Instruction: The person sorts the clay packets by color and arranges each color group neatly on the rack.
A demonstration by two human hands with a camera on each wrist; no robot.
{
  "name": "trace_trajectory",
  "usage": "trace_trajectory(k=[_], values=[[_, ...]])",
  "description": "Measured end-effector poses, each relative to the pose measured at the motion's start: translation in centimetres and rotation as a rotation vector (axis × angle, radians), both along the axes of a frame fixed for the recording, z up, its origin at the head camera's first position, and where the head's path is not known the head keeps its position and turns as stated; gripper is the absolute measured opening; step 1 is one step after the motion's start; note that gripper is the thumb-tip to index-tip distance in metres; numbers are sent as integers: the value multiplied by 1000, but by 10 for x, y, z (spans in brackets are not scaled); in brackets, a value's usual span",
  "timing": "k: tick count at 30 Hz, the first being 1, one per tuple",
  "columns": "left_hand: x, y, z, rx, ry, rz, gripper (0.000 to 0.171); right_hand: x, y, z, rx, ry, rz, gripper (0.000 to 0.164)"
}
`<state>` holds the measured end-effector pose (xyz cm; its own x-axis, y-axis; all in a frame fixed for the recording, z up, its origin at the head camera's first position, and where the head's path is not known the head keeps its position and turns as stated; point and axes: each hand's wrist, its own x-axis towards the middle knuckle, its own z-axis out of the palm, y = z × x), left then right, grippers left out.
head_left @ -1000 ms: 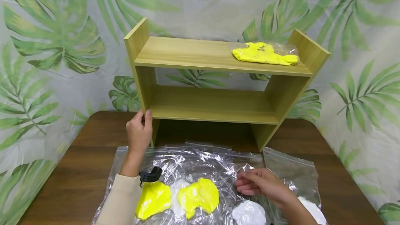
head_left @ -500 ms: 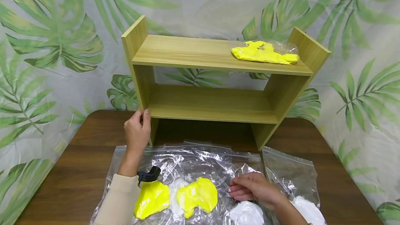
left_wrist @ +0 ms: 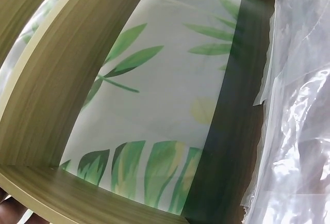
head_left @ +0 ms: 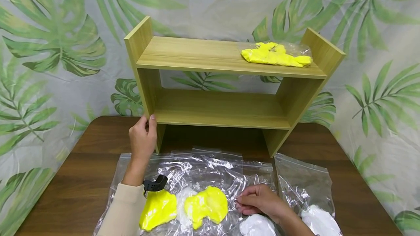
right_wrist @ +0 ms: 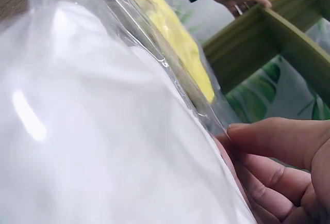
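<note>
My left hand [head_left: 142, 137] grips the front edge of the left side panel of a light wooden shelf unit [head_left: 216, 109], beside its middle shelf. In the left wrist view only fingertips [left_wrist: 13, 211] show, at that panel's edge. Low on the right, my right hand [head_left: 260, 201] pinches the edge of a clear plastic zip bag between thumb and fingers. Just below it lies a flat white clay-like lump [head_left: 257, 225] in clear plastic, which fills much of the right wrist view. Left of this hand are two bagged yellow lumps, one rounded [head_left: 206, 207], one squarish [head_left: 159, 210].
A bag of yellow material [head_left: 276, 55] lies on the top shelf, at the right. Another clear bag [head_left: 305, 177] with a white lump stretches along the table's right. The brown wooden table [head_left: 95, 148] backs onto a leaf-patterned cloth [head_left: 210, 6].
My right hand has shifted a little to the left and its fingers have drawn in around the plastic edge. The left hand keeps its hold on the shelf unit.
</note>
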<state>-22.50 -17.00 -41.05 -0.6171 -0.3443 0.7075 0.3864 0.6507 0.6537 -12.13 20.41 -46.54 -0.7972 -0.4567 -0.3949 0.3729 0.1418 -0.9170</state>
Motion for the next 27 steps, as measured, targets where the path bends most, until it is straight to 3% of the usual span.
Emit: trace_trajectory(k=[9, 17, 27], values=[[0, 0, 1, 4, 1, 2, 30, -3, 4, 4, -57, -17, 1, 19], [0, -1, 1, 0, 3, 4, 31, -6, 6, 3, -174, -82, -8, 17], [0, -1, 0, -1, 2, -4, 31, -6, 4, 1, -105, -45, 20, 33]])
